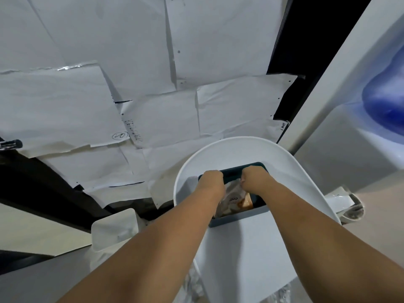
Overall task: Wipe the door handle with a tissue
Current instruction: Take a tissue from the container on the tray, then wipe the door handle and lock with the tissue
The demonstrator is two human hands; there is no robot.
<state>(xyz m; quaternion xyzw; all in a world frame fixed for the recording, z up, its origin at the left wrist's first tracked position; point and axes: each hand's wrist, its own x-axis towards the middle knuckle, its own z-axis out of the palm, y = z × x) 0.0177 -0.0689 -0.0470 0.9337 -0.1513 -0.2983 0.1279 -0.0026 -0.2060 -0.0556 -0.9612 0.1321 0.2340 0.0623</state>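
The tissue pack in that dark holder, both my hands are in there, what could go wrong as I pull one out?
Both the left hand and the right hand crowd the dark holder over the tissue pack, so the whole pack may lift out rather than one tissue. The holder sits on a curved white surface, so a hard tug could possibly shift it. A pinched tissue might also tear.

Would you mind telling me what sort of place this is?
Probably an indoor workroom or storeroom: taped paper sheets cover a dark surface, and both hands reach into a dark box on a white tray.
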